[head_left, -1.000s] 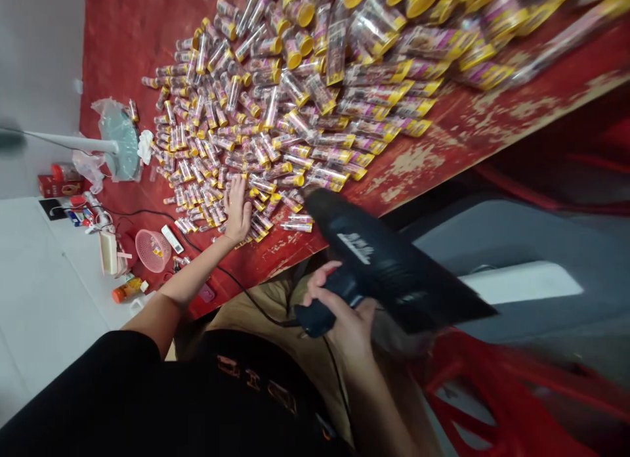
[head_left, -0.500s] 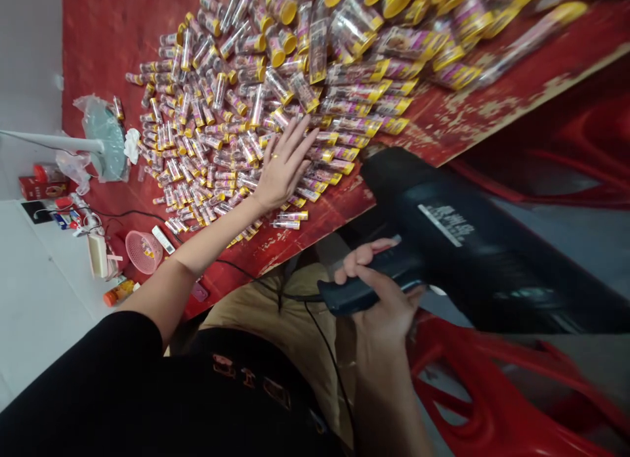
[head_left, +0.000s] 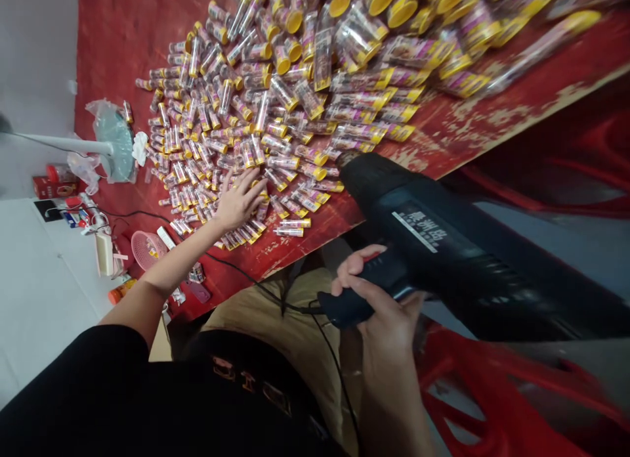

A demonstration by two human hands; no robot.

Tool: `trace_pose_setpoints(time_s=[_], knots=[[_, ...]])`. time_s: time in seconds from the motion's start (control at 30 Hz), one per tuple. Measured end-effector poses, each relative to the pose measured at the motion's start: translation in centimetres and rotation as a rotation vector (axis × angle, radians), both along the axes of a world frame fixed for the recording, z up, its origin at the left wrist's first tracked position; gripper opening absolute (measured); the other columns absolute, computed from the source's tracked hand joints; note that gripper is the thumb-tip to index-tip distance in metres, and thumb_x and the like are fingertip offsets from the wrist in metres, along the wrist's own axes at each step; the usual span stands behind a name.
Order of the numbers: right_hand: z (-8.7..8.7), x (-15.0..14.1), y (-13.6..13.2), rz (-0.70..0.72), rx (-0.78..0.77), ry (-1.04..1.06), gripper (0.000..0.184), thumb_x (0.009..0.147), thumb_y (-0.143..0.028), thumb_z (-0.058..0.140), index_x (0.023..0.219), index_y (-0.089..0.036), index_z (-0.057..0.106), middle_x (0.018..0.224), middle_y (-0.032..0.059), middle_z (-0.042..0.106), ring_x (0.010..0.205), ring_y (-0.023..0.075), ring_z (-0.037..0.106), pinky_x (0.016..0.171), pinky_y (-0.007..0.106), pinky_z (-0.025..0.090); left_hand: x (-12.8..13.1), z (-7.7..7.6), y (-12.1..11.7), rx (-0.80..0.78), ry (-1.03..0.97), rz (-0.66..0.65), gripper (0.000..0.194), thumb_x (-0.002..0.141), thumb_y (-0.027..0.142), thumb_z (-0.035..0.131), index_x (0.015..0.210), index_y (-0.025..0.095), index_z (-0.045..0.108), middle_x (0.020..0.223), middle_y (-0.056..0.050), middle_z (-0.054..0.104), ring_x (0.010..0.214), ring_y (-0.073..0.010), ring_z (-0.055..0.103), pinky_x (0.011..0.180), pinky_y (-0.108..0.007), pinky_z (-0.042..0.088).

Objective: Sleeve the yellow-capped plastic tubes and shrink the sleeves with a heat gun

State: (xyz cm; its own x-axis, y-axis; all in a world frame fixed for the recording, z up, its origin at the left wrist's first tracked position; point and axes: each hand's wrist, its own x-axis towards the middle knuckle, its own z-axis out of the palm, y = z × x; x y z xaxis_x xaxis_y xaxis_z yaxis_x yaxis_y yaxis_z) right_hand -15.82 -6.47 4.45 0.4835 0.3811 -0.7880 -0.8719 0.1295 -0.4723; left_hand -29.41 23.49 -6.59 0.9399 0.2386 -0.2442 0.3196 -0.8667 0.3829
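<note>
Clear plastic tubes with yellow caps and purple-printed labels lie in a dense heap on a red painted board. Larger tubes of the same kind fill the top right. My left hand rests on the lower edge of the heap, fingers apart, touching the small tubes and holding nothing. My right hand grips the handle of a black heat gun. The gun's nozzle points at the tubes near the board's lower edge.
A black cable runs from the gun across the board's edge. A white stand fan, pink basket and orange bottle sit at the left, on or near a white floor. A red plastic chair stands at the lower right.
My left hand has moved down and left, from raised over the heap to resting on the tubes at its lower edge. The heat gun's nozzle has shifted slightly left.
</note>
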Motion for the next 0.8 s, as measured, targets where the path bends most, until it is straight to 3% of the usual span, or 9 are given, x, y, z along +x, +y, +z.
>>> trace_pose_setpoints(time_s=[0.1,0.17,0.27,0.33,0.43,0.63,0.8], knots=[[-0.3,0.5,1.6,0.061,0.057,-0.003,0.04,0.063,-0.018,0.083,0.096,-0.024,0.062,0.08,-0.0044,0.057,0.061,0.0098,0.055,0.049,0.023,0.048,0.3,0.5,1.2,0.004,-0.112,0.114,0.056,0.108,0.057,0.03,0.151,0.032,0.055,0.16,-0.011,0.053,0.152,-0.0285,0.046,0.132,-0.057,0.019],[-0.6,0.5,2.7,0.118,0.094,-0.019,0.038,0.063,-0.02,0.083,0.094,-0.024,0.062,0.079,-0.0043,0.058,0.058,0.01,0.055,0.047,0.024,0.048,2.6,-0.4,1.9,-0.008,-0.178,0.129,0.061,0.108,0.06,0.024,0.153,0.03,0.052,0.166,-0.009,0.046,0.158,-0.0276,0.036,0.13,-0.056,0.023],[-0.8,0.5,4.0,0.151,0.131,-0.039,0.04,0.061,-0.021,0.083,0.095,-0.023,0.062,0.077,-0.0042,0.058,0.055,0.0103,0.055,0.045,0.025,0.048,6.3,-2.5,3.3,-0.028,-0.186,0.077,0.069,0.104,0.069,0.03,0.157,0.029,0.047,0.171,-0.007,0.037,0.165,-0.0289,0.02,0.133,-0.056,0.012],[-0.7,0.5,4.4,0.152,0.121,-0.049,0.041,0.062,-0.022,0.084,0.096,-0.023,0.062,0.079,-0.0041,0.057,0.055,0.0098,0.055,0.046,0.025,0.049,7.0,-3.4,4.2,-0.034,-0.173,0.081,0.072,0.102,0.07,0.035,0.158,0.028,0.047,0.172,-0.008,0.037,0.165,-0.0297,0.019,0.134,-0.055,0.008],[-0.3,0.5,4.4,0.163,0.101,-0.062,0.04,0.063,-0.021,0.083,0.096,-0.023,0.061,0.081,-0.0042,0.058,0.056,0.0093,0.056,0.048,0.025,0.051,4.6,-2.8,5.1,-0.054,-0.137,0.133,0.067,0.103,0.065,0.036,0.157,0.029,0.049,0.172,-0.009,0.037,0.164,-0.0297,0.025,0.134,-0.054,0.01],[-0.3,0.5,4.3,0.323,0.116,-0.051,0.035,0.07,-0.022,0.08,0.099,-0.023,0.06,0.081,-0.004,0.061,0.052,0.0093,0.058,0.049,0.024,0.05,-3.1,0.7,5.5,-0.04,-0.157,0.305,0.06,0.106,0.06,0.032,0.154,0.031,0.052,0.169,-0.011,0.042,0.155,-0.0312,0.042,0.128,-0.057,0.028],[0.4,-0.1,4.5,0.35,0.068,-0.06,0.036,0.069,-0.023,0.081,0.099,-0.023,0.06,0.082,-0.004,0.059,0.052,0.01,0.058,0.05,0.026,0.051,-2.7,-0.2,6.6,-0.002,-0.283,0.468,0.065,0.106,0.063,0.019,0.16,0.035,0.041,0.168,-0.008,0.042,0.159,-0.0243,0.035,0.132,-0.051,0.024]])
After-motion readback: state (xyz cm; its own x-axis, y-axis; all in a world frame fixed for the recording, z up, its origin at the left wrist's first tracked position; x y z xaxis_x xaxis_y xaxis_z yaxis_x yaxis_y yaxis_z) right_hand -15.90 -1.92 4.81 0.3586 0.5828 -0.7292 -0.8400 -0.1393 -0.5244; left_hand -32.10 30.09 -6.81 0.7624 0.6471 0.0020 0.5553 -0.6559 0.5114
